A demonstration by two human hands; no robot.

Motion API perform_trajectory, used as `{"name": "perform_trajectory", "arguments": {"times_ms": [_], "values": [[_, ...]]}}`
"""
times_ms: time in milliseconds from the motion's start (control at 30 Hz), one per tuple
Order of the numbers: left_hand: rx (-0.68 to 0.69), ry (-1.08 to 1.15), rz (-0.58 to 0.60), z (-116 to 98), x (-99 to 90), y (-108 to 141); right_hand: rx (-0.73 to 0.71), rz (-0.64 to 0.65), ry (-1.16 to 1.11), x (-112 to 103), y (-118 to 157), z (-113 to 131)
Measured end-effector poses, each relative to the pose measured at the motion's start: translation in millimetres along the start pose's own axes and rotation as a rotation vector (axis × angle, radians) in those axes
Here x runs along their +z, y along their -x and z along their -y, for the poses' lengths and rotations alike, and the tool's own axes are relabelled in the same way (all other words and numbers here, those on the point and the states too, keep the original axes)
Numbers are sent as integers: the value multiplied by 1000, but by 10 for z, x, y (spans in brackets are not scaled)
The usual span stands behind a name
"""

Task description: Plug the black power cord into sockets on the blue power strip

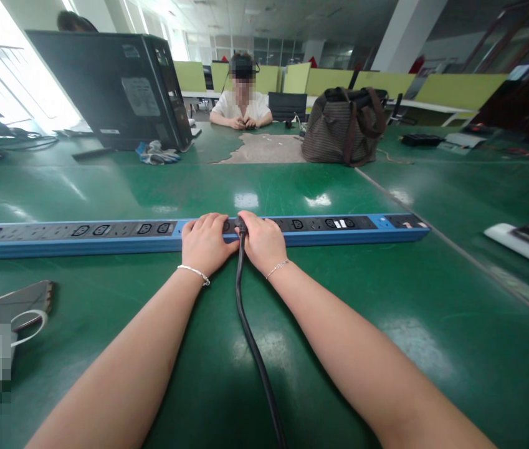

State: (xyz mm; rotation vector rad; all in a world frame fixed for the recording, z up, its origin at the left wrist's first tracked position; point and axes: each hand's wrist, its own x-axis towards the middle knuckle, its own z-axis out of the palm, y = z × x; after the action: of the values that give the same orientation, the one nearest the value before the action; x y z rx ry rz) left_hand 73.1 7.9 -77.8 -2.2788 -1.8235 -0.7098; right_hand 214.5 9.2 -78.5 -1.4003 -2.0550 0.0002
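Note:
A long blue power strip (352,236) with black sockets lies across the green table in front of me. My left hand (205,242) grips the strip near its middle, fingers over the top and thumb along the front side. Right beside it, my right hand (264,240) is closed around a black power plug (242,226) at a socket; whether the plug is fully seated is hidden by my fingers. From the plug a thick black cable (250,330) runs toward me between my forearms.
A black computer case (105,87) stands at the back left with gloves (156,153) beside it. A brown bag (341,128) sits at the back right. Across the table sits another person (240,103). A phone-like flat object (12,299) lies left, a white-edged device (526,246) right.

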Motion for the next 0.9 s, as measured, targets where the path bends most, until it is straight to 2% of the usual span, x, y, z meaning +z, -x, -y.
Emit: {"name": "perform_trajectory", "arguments": {"times_ms": [500, 900], "values": [[11, -12, -17, 9, 11, 10, -30, -31, 24, 64, 43, -39], [8, -1, -19, 1, 19, 4, -117, -30, 54, 75, 23, -83]]}}
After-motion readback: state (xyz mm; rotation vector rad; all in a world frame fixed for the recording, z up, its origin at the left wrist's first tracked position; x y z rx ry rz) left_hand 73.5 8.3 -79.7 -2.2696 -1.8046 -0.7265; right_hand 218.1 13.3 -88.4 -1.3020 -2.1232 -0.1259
